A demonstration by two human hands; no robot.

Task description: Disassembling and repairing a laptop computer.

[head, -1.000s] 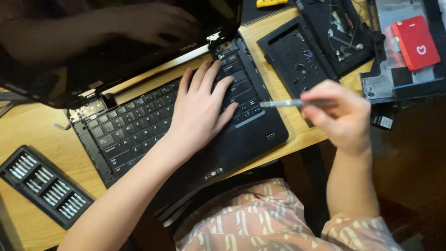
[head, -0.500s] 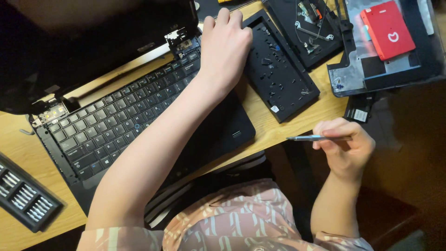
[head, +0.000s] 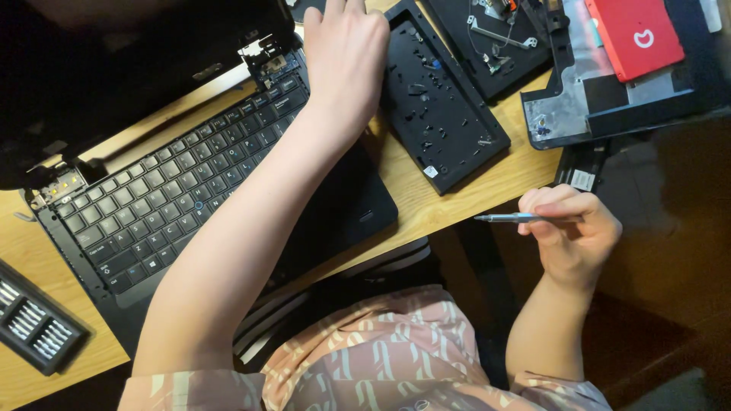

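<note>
A black laptop (head: 190, 198) lies open on the wooden desk (head: 472, 198), its keyboard facing me and its hinge corners stripped bare. My left hand (head: 346, 49) reaches across the keyboard to the far right corner of the laptop, fingers bent down at the top edge of view; what the fingertips touch is cut off. My right hand (head: 571, 232) hovers off the desk's front edge, pinching a slim grey screwdriver (head: 510, 218) that points left.
A black plastic cover panel (head: 445, 114) lies right of the laptop. Further right sit another opened black panel (head: 495, 38) with wires and a dark tray (head: 609, 99) holding a red flat case (head: 632, 34). A bit set case (head: 34, 327) rests at the left front.
My left hand left the keyboard and stretched up to the laptop's far right corner. My right hand with the screwdriver dropped back from the desk edge. The view shifted.
</note>
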